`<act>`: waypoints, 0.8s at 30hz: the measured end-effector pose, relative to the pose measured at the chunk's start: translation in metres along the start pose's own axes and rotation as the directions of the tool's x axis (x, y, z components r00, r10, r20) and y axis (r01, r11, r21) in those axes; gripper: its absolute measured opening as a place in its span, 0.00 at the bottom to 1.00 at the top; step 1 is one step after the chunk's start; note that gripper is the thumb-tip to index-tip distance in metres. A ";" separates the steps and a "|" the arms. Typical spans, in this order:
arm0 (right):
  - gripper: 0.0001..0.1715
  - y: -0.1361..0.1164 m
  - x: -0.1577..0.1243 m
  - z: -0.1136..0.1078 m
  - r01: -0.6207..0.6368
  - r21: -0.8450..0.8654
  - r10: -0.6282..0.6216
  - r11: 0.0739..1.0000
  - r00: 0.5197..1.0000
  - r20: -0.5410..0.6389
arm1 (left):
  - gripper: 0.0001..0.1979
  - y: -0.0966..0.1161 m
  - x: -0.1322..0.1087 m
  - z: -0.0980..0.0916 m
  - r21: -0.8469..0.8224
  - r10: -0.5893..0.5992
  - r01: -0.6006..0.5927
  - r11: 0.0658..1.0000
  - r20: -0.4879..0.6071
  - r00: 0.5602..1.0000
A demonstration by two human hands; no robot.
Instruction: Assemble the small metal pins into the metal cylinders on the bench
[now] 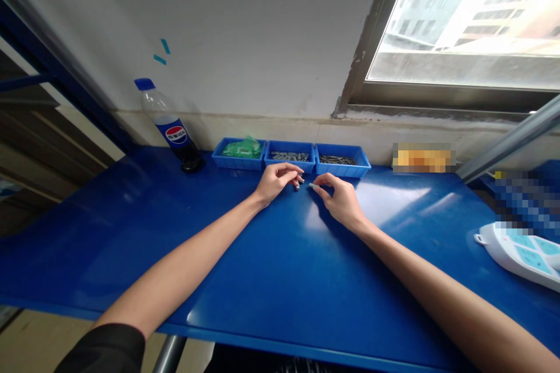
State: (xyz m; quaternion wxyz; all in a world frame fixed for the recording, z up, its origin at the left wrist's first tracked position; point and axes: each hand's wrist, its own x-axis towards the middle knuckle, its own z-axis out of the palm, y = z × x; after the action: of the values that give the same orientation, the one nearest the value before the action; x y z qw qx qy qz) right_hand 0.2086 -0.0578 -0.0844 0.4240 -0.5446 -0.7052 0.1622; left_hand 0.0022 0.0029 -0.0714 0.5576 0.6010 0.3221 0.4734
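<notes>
My right hand point(343, 198) grips a small pale piece point(311, 185) between thumb and forefinger, its long axis appearing to run sideways, toward my left hand point(276, 180). The left's fingers are curled nearly together; bits of light and dark show at their tips, but I cannot tell whether anything is held. A narrow gap separates the hands, and the piece lies at its right side.

Just beyond stand three blue trays point(341, 170), containing a green bag point(242, 148), grey pieces point(289, 157) and thin dark parts point(336, 159). I note a glossy blue worktop point(262, 280), glare toward the window point(437, 23), and a bottle point(175, 133) near the wall point(262, 29).
</notes>
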 end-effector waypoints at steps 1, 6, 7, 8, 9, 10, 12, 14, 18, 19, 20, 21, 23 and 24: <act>0.09 -0.001 0.000 0.000 -0.015 0.054 0.016 0.998 1.000 -0.013 | 0.11 0.000 0.000 0.001 0.010 -0.002 0.002 1.000 0.010 1.000; 0.19 0.001 0.004 -0.003 -0.161 0.339 0.192 0.927 0.980 -0.060 | 0.11 0.000 0.000 0.001 0.049 -0.006 0.004 0.999 0.043 0.999; 0.21 0.002 0.005 -0.004 -0.182 0.380 0.222 0.907 0.973 -0.065 | 0.11 0.000 -0.001 0.001 0.071 -0.002 -0.002 0.997 0.058 0.998; 0.23 0.003 0.006 -0.004 -0.194 0.410 0.244 0.891 0.967 -0.071 | 0.11 0.000 -0.001 0.001 0.097 0.001 -0.008 0.995 0.075 0.997; 0.24 0.004 0.006 -0.005 -0.201 0.428 0.257 0.881 0.963 -0.076 | 0.11 0.000 -0.001 0.002 0.121 0.004 -0.015 0.993 0.092 0.996; 0.26 0.005 0.007 -0.005 -0.205 0.435 0.265 0.877 0.961 -0.080 | 0.12 0.000 -0.001 0.002 0.140 0.006 -0.021 0.990 0.104 0.995; 0.28 0.006 0.007 -0.006 -0.209 0.436 0.270 0.875 0.959 -0.084 | 0.12 -0.001 -0.001 0.002 0.160 0.008 -0.027 0.987 0.116 0.993; 0.29 0.006 0.006 -0.006 -0.208 0.430 0.270 0.878 0.959 -0.088 | 0.12 -0.002 -0.001 0.002 0.162 0.009 -0.029 0.986 0.118 0.993; 0.29 0.006 0.006 -0.007 -0.199 0.395 0.254 0.897 0.963 -0.092 | 0.12 -0.002 0.000 0.001 0.165 0.004 -0.025 0.986 0.124 0.992; 0.29 0.006 0.006 -0.007 -0.197 0.390 0.250 0.899 0.964 -0.089 | 0.12 -0.002 0.000 0.001 0.167 0.002 -0.023 0.986 0.126 0.992; 0.29 0.005 0.006 -0.007 -0.195 0.391 0.246 0.899 0.965 -0.086 | 0.12 -0.002 0.000 0.001 0.168 0.000 -0.021 0.985 0.127 0.992; 0.29 0.005 0.006 -0.007 -0.192 0.398 0.243 0.897 0.967 -0.081 | 0.12 -0.002 0.000 0.001 0.170 0.000 -0.022 0.985 0.126 0.992; 0.29 0.004 0.006 -0.007 -0.186 0.416 0.237 0.890 0.969 -0.073 | 0.12 -0.001 -0.001 0.002 0.173 0.001 -0.023 0.985 0.127 0.992; 0.28 0.003 0.006 -0.007 -0.184 0.424 0.234 0.887 0.970 -0.070 | 0.12 -0.001 -0.001 0.002 0.175 0.002 -0.025 0.984 0.127 0.992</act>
State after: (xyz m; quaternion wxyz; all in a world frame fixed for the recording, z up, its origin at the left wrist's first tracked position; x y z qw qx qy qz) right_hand 0.2155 -0.0530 -0.0800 0.5511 -0.5238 -0.5652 0.3200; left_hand 0.0037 0.0017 -0.0723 0.5184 0.6788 0.3226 0.4079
